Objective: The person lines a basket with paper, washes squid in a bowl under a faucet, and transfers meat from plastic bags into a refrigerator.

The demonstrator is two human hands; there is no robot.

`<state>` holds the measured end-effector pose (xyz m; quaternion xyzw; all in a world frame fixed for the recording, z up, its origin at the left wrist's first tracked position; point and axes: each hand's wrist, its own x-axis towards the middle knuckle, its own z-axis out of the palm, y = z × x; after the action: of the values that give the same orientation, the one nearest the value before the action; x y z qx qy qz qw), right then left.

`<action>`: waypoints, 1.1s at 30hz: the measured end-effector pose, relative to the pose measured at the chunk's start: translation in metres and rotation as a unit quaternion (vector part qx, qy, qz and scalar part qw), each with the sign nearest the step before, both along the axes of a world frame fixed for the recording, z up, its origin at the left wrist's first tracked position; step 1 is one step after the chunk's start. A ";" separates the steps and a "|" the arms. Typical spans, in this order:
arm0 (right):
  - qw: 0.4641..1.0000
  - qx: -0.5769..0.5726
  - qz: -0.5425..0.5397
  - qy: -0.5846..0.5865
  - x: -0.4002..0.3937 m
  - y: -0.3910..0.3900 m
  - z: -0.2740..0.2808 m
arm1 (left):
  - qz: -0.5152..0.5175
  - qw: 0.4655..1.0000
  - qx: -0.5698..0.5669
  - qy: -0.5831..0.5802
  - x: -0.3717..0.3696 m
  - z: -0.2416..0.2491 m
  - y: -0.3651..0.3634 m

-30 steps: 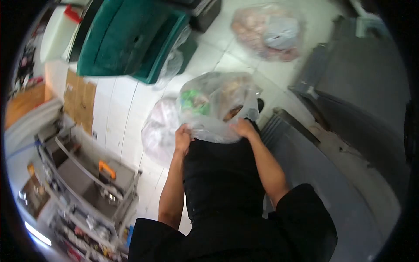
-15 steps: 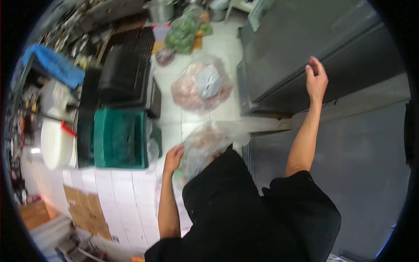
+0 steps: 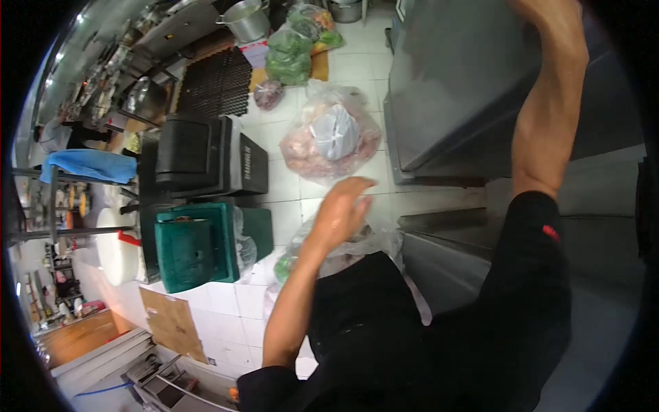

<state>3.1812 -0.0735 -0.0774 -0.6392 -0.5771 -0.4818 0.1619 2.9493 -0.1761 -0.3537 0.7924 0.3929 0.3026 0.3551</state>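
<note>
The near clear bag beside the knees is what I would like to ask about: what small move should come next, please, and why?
I would probably lower the left hand onto the near clear bag: it hovers above, apparently empty, while the right arm reaches toward the grey cabinet.

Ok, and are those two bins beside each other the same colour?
No, one is a black bin and the other a green bin.

Floor [image 3: 360,64]: white tile, grey grid lines. Left edge: green bin [image 3: 185,255]; black bin [image 3: 184,154], pale lettering [image 3: 247,161]; black lattice mat [image 3: 216,82]. Upper bag [image 3: 357,103]: translucent, pinkish contents [image 3: 301,152], whitish bundle [image 3: 334,132]. Lower bag [image 3: 386,239]: translucent, green patch [image 3: 283,266]. Right sleeve [image 3: 525,268]: black, red mark [image 3: 551,232].
</note>
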 end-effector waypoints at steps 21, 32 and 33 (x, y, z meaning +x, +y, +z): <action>0.968 -0.160 -0.171 -0.089 0.018 0.010 -0.011 | 0.433 0.850 -0.298 -0.038 -0.184 -0.087 -0.146; 0.865 -0.283 -0.406 -0.088 0.007 0.024 -0.034 | -0.025 0.994 -0.103 -0.003 -0.239 -0.098 0.248; 0.859 -0.300 -0.412 -0.041 0.001 0.029 -0.029 | -0.004 0.995 -0.102 -0.020 -0.242 -0.082 0.268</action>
<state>3.1821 -0.0446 -0.1066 -0.8162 -0.3835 -0.3334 -0.2749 2.7072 0.0915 -0.4358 0.7475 0.4112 0.2749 0.4433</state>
